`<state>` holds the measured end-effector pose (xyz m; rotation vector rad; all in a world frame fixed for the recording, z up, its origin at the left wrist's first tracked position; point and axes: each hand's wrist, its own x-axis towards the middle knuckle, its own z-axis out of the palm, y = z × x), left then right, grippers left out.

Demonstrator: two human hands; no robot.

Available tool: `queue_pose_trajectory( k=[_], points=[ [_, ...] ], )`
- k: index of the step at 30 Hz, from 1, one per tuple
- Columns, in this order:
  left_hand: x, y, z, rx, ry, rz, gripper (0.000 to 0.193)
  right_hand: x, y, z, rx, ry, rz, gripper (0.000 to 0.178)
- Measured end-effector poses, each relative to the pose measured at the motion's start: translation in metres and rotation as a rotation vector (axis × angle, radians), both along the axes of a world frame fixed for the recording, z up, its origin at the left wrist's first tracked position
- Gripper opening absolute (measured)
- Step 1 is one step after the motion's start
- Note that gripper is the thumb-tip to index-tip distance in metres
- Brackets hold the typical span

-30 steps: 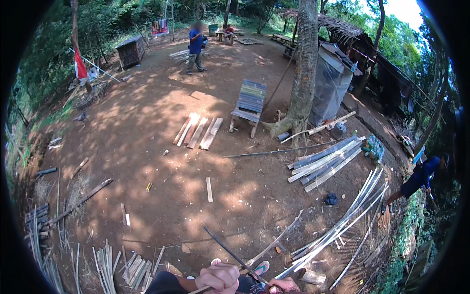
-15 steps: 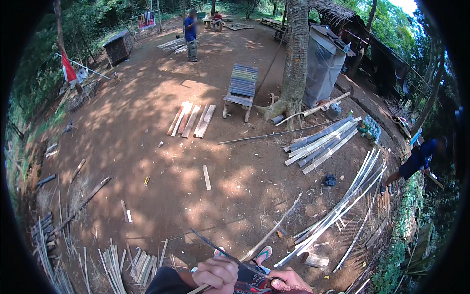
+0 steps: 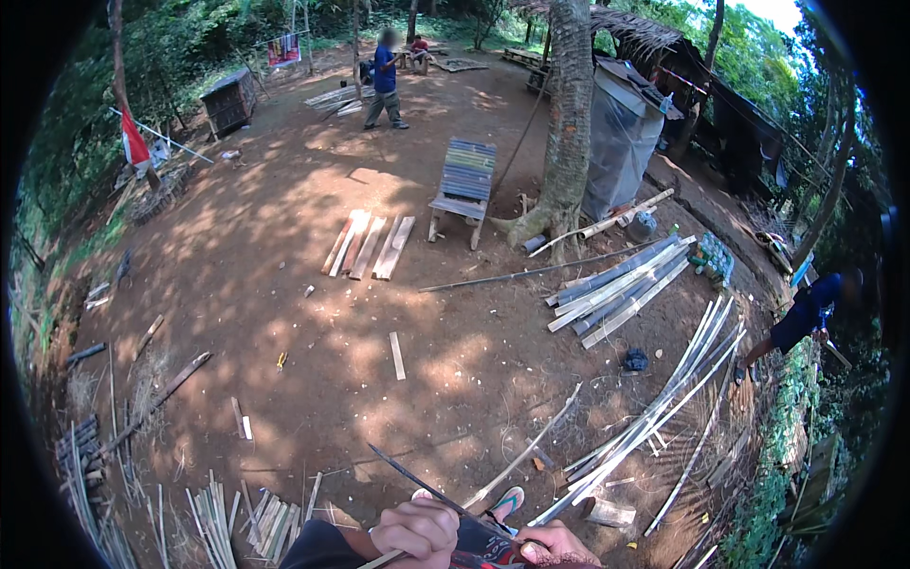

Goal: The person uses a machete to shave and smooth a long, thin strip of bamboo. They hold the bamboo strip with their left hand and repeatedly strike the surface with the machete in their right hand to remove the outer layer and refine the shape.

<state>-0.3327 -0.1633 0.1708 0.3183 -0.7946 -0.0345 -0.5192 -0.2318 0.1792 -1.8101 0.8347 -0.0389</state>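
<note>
My left hand (image 3: 417,527) is closed around a long thin bamboo strip (image 3: 523,459). The strip slants away up to the right, and a short end shows below the fist. My right hand (image 3: 559,544), low in the picture, is wrapped around the handle of a long dark knife (image 3: 415,477). Its blade runs up to the left, crossing the strip just beside my left fist. Whether the edge bites into the strip cannot be made out. Behind my hands, a sandalled foot (image 3: 509,503) rests on the dirt.
Split bamboo lengths (image 3: 654,408) lie to the right, with thicker bamboo poles (image 3: 621,292) beyond. Bundled slats (image 3: 280,522) are at lower left. Boards (image 3: 389,248) and a slatted chair (image 3: 464,180) stand ahead, near a tree trunk (image 3: 567,123). Other people are farther off and at right.
The far person in blue has stepped to the right and turned. The person at the right edge has shifted slightly. My hands keep their grips, with little movement.
</note>
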Motion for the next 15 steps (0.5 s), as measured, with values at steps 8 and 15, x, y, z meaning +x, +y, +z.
queue_pose_trajectory(
  k=[8, 15],
  points=[
    [-0.003, 0.000, 0.000, -0.002, -0.009, -0.023, 0.055, -0.011, -0.004, -0.036, 0.158, -0.196, 0.124, 0.029],
    [-0.001, 0.006, -0.001, 0.028, -0.080, -0.081, 0.055, -0.006, -0.010, -0.003, 0.057, -0.194, 0.208, 0.030]
  ],
)
